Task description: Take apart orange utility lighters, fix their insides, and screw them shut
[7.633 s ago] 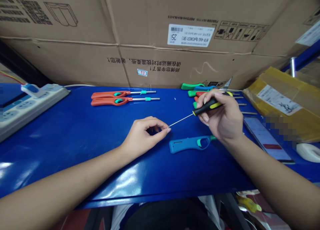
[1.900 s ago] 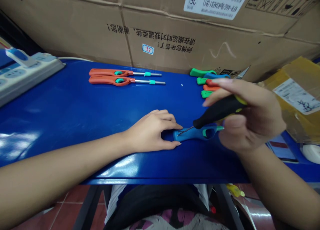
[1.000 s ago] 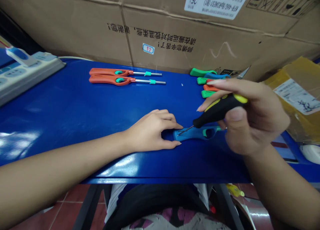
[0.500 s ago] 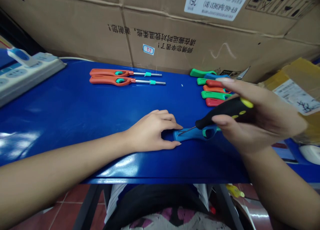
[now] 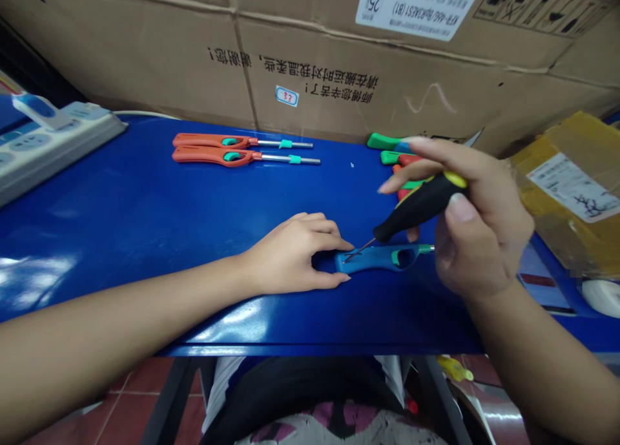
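Note:
A blue long-necked lighter [image 5: 372, 259] lies flat on the blue table, its green trigger and metal tube pointing right. My left hand [image 5: 303, 254] rests on the table and pinches the butt end of its handle between thumb and finger. In my right hand [image 5: 484, 219] is a screwdriver [image 5: 411, 206] with a black and yellow handle, held at a slant. Its thin tip meets the handle near the butt end, close to my left fingertips. The screwdriver's handle end sits between thumb and fingers, with the index finger stretched out.
Two orange lighters [image 5: 208, 154] lie side by side at the back left. Several green, red and blue lighters [image 5: 387, 141] are partly behind my right hand. A large cardboard box [image 5: 310, 64] stands along the back, a power strip [image 5: 62, 138] at left, a taped package [image 5: 571, 193] at right.
My right hand has shifted left and its fingers have changed position around the screwdriver, which stands a little steeper. The lighter's metal tube now shows. My left hand stays put.

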